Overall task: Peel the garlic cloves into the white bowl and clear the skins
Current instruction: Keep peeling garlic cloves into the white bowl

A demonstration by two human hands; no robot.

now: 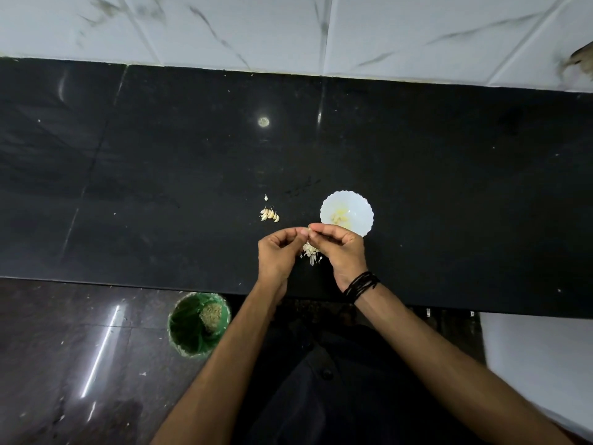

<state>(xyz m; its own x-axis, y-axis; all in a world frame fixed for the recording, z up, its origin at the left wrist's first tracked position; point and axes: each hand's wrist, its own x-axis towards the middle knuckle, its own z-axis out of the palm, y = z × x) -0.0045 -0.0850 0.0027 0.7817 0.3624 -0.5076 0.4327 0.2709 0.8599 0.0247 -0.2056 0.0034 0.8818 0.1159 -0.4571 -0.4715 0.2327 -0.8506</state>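
— What do you have at the white bowl (pixel 347 211)?

— I see it standing on the black countertop (pixel 160 187), scalloped rim, with pale yellowish peeled cloves (pixel 339 217) lying inside. Both hands meet just in front of the bowl, on its near-left side. The left hand (pixel 278 252) has its fingers curled, thumb and fingertips pinching a small garlic clove (pixel 307 230). The right hand (pixel 341 247) is curled too, its fingertips pinching the same clove from the other side, and its knuckles overlap the bowl's near rim in my view. I cannot tell how much skin is on that clove; it is too small and mostly hidden.

— And the skins?

— I see a little heap of papery skins (pixel 310 253) on the counter below the two hands, near the bowl's front-left edge. To the left of the bowl, well apart from it, a cluster of unpeeled cloves (pixel 269 214) lies on the counter, with one single piece just beyond it.

— Anything else?

— A black band (pixel 361 284) wraps the right wrist. Down on the floor, left of the bowl and below the counter edge, I see a green bin (pixel 199 329) with some scraps inside.
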